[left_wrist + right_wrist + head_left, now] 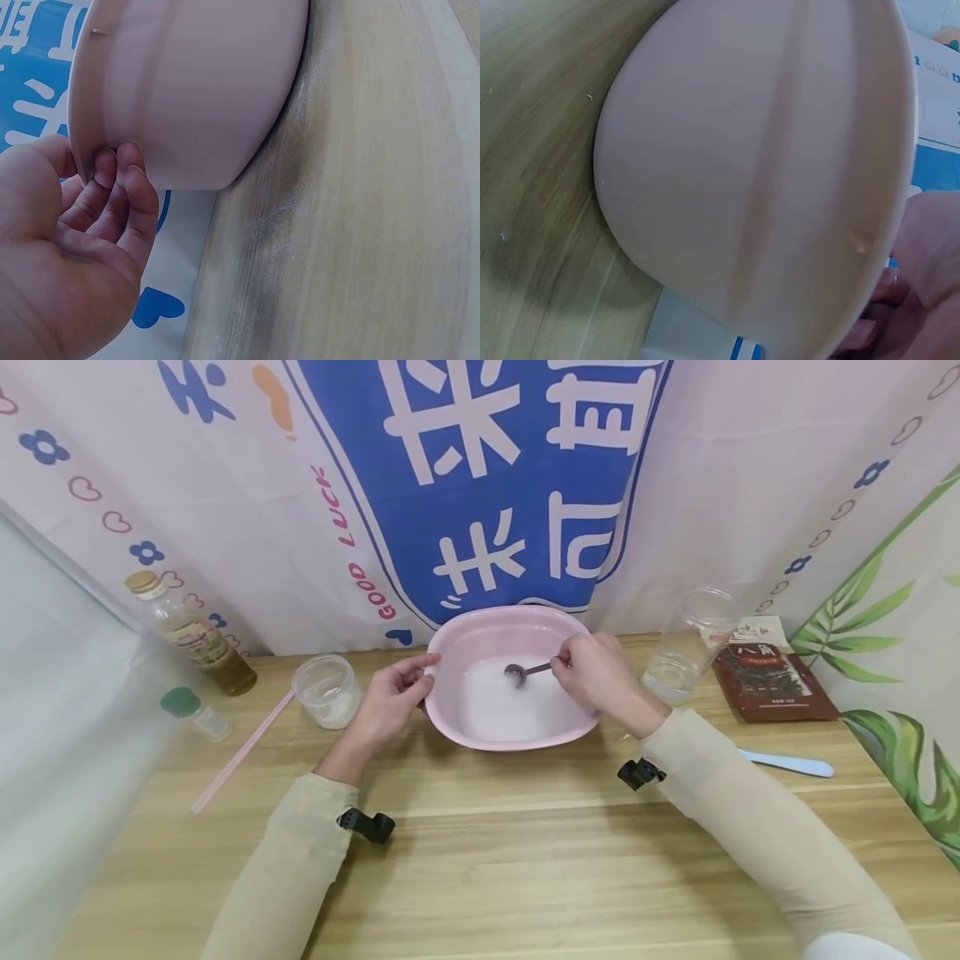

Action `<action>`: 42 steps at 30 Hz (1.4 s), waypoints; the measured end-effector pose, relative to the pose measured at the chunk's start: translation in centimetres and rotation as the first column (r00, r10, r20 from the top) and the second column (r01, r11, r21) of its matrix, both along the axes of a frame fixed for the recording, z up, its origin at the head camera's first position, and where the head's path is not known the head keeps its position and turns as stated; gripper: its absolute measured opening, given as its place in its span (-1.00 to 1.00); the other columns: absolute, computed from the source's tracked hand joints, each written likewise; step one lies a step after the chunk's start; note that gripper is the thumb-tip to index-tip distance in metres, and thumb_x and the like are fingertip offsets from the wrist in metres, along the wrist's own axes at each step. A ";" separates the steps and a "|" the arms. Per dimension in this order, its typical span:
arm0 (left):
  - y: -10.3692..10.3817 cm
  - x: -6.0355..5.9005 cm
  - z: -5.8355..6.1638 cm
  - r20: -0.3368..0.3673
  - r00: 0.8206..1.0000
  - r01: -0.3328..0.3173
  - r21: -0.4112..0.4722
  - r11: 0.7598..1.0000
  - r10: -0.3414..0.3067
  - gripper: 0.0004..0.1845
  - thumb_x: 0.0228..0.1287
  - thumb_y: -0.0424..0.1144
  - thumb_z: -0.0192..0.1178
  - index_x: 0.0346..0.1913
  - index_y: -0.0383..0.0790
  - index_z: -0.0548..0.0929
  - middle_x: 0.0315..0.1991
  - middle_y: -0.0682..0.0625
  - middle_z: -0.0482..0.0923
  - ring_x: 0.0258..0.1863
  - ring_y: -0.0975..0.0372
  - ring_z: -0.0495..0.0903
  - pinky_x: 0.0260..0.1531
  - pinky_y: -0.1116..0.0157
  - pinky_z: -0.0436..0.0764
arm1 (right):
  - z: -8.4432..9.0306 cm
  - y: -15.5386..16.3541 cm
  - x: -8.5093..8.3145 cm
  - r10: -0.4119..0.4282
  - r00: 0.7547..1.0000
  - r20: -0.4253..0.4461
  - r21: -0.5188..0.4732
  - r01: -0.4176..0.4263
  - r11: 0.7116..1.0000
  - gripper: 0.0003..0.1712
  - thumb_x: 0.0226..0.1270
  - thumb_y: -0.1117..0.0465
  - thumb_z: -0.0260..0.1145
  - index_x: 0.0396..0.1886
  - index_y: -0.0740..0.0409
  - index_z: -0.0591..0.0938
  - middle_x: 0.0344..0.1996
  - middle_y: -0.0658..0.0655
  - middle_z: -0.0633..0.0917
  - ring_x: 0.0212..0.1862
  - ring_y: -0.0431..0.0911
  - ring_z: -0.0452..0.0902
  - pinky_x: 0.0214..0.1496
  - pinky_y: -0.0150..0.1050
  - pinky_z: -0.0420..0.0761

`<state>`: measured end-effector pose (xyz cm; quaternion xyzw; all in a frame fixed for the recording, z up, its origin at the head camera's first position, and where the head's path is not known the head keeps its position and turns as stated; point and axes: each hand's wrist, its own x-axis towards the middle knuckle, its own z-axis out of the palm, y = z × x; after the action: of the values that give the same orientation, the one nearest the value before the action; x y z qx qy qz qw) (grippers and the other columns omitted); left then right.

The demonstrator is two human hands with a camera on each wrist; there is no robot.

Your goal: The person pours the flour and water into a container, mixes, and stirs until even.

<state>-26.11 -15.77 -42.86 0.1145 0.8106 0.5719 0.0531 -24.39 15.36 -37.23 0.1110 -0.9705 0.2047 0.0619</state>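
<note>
A pink plastic basin (517, 745) stands on the table with a white, milky substance (495, 706) spread over its bottom. My left hand (390, 697) grips the basin's left rim; in the left wrist view the fingers (131, 187) curl under that rim. Between thumb and fingers, my right hand (600, 672) pinches the handle of a dark measuring spoon (516, 673), whose bowl is over the white contents. From the right wrist, the basin's outer wall (727, 165) fills most of the view and the right hand (930, 277) shows partly behind its rim; the spoon is hidden there.
Left of the basin are a clear tub (326, 693) of white powder, a pink stick (240, 756), a green-capped shaker (197, 714) and an oil bottle (202, 643). To the right stand a clear cup (678, 664), a brown packet (772, 681) and a light-blue spatula (791, 764).
</note>
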 end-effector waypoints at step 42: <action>0.0 0.0 0.0 -0.003 1.000 -0.001 0.020 1.000 0.001 -0.53 0.59 -0.36 0.12 0.47 -0.39 0.55 -0.18 -0.23 0.68 -0.40 0.31 0.67 -0.25 0.26 0.82 | 0.9 2.3 -0.3 -0.029 0.999 0.031 0.022 0.028 0.999 -0.68 0.48 0.23 0.37 -0.54 0.23 0.69 -0.56 0.16 0.67 -0.44 0.03 0.54 -0.37 -0.20 0.49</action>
<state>-26.16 -15.74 -42.87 0.1153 0.8050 0.5798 0.0505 -24.68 17.69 -36.34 0.0946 -0.9751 0.1949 0.0481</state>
